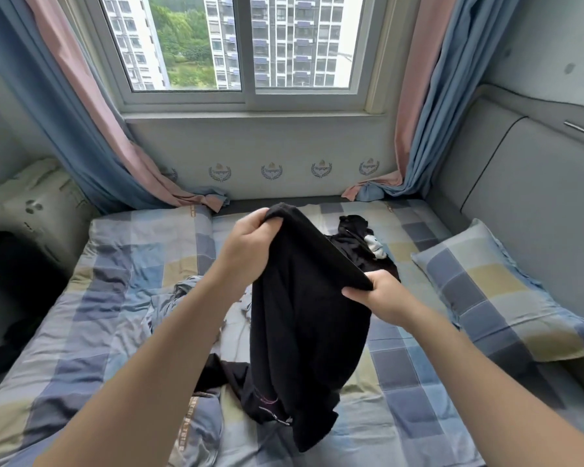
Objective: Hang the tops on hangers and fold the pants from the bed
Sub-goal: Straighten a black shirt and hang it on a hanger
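I hold a black garment up over the bed. My left hand grips its top edge at the upper left, fingers curled round the cloth. My right hand pinches the same edge lower to the right. The cloth hangs down between my arms and its lower end touches the bedding. Whether it is a top or pants I cannot tell. Behind it lies a pile of dark clothes with a white and grey piece in it. More black cloth lies beneath the hanging garment.
A checked pillow lies at the right by the padded headboard. A crumpled blue-grey cloth lies mid-bed. Curtains hang at both sides of the window. A patterned pillow and a dark object sit at the left.
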Demonstrator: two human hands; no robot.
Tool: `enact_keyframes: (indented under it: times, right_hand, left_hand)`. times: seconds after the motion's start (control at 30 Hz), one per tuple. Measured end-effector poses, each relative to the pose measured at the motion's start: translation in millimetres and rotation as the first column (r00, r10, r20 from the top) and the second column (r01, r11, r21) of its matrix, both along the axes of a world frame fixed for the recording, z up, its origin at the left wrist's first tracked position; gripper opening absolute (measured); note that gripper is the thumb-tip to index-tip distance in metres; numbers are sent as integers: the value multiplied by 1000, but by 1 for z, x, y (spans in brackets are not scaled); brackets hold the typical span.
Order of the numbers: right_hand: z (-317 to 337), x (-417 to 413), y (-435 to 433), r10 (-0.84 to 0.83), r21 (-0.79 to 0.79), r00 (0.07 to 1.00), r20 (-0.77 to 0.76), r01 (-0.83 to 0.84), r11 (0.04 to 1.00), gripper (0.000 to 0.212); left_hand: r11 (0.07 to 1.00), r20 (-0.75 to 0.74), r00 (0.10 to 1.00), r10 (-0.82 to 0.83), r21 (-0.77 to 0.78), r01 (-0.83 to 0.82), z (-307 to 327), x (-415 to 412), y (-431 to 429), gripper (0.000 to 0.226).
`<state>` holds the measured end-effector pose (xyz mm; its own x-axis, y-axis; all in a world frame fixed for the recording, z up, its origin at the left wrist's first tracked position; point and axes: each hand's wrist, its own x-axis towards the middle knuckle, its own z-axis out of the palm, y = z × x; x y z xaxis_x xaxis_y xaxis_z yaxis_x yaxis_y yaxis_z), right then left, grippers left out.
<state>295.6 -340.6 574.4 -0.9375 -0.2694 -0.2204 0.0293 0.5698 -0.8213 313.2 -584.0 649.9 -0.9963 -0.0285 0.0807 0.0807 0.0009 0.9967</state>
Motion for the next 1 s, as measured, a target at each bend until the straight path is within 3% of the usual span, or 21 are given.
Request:
enact_keyframes:
  times: [0.1, 0.2, 0.27, 0.33, 0.43, 0.53, 0.63, 0.7, 0.77, 0.87, 1.0]
  right_hand:
    - [8, 4, -4, -72, -241, 995, 66, 86, 967, 21]
    - [32, 3, -17, -78, -322, 997, 28, 83, 943, 25]
    - [48, 2, -28, -78, -351, 997, -19, 67, 934, 27]
    - [64, 2, -38, -85, -385, 996, -19, 71, 920, 27]
    - [84, 1, -49, -79, -414, 996, -28, 61, 908, 23]
    - [100, -4, -51, -81, -418, 995, -61, 49, 907, 22]
    - [106, -19, -49, -131, -412, 985, -116, 72, 908, 43]
    - [101, -30, -47, -199, -407, 969, -150, 122, 905, 49]
    - [87, -40, -45, -283, -415, 946, -158, 197, 888, 44]
    - [64, -44, -43, -364, -352, 915, -174, 288, 891, 15]
    - [38, -30, -42, -342, -308, 929, -142, 287, 907, 22]
  left_hand:
    - [1000, 43, 999, 22, -7, -22, -4, -4, -9, 27]
    - [992, 137, 990, 35, -121, -18, -21, -8, -12, 28]
    - [981, 188, 981, -41, -181, 76, -33, -6, -9, 22]
    - [952, 250, 945, -211, -167, 256, -43, 0, -5, 36]
    - [827, 332, 846, -417, -247, 505, -51, 12, 6, 41]
    - [700, 399, 840, -368, -476, 533, -62, 17, 13, 29]
    - [620, 507, 817, -276, -556, 555, -67, 16, 10, 31]
    - [638, 548, 798, -250, -527, 562, -66, 14, 7, 37]
    - [717, 575, 786, -225, -448, 534, -60, 10, 5, 40]
    - [904, 614, 764, -200, -184, 385, -48, 7, -2, 39]
    - [985, 604, 780, -166, 62, 162, -31, 9, -8, 35]
